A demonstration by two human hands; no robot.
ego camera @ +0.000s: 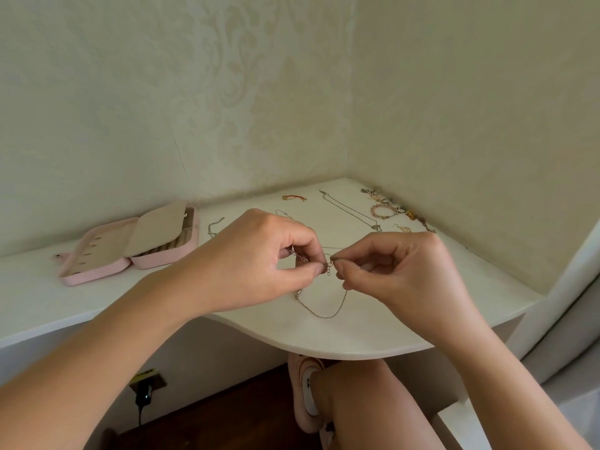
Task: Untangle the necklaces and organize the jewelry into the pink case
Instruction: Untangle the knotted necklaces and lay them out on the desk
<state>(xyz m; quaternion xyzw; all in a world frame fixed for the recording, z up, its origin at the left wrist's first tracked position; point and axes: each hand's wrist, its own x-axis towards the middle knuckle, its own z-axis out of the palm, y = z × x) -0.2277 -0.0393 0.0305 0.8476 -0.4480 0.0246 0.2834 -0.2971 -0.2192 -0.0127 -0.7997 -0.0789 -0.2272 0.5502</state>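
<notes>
My left hand (259, 258) and my right hand (396, 271) meet above the middle of the white desk (357, 336). Each pinches one end of a thin silver necklace (324, 311) near its clasp, and the chain's loop hangs down onto the desk between them. The pink case (107, 271) lies open at the left, its beige flap raised over the ring rolls. A long silver necklace (352, 211) lies stretched out behind my hands. A short chain (214, 227) lies near the case.
A red cord bracelet (293, 197) lies at the back. Several rings, bead bracelets and earrings (389, 209) are heaped in the right corner by the wall. Under the desk are my knee, a pink slipper (308, 394) and a wall socket with a plug (144, 393).
</notes>
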